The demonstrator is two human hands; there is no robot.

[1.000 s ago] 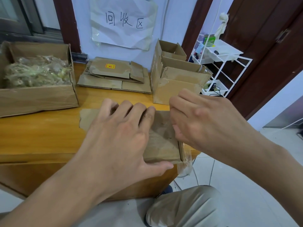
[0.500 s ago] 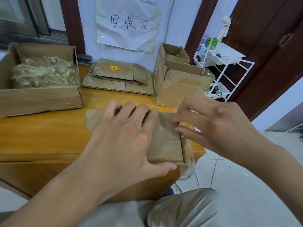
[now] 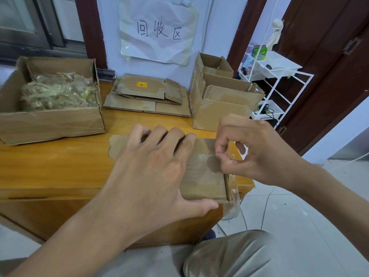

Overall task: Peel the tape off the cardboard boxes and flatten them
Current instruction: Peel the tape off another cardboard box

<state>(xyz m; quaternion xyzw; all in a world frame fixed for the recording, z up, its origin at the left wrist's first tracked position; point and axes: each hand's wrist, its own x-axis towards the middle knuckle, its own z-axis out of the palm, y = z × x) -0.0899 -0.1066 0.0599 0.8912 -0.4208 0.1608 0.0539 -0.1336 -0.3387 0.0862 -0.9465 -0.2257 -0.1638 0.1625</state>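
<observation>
Right hand (image 3: pixel 257 150) now pinches the tape (image 3: pixel 207 156) — earlier its fingers lay straighter.

single head cam, wide-angle, looks forward and down from above the wooden table (image 3: pixel 50 166), close over both hands at frame centre; far edge reaches the wall sign (image 3: pixel 157 31), right side catches floor and white rack (image 3: pixel 279 86)

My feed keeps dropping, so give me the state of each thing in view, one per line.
Left hand: spread flat, pressing the box down.
Right hand: pinching tape.
Box under the hands: flattened, at the table's front edge.
Tape: partly peeled, hanging off the box's right end.
Big box: open, filled with wadded tape.
Flat stack: flattened.
Upright boxes: open, unflattened.
</observation>
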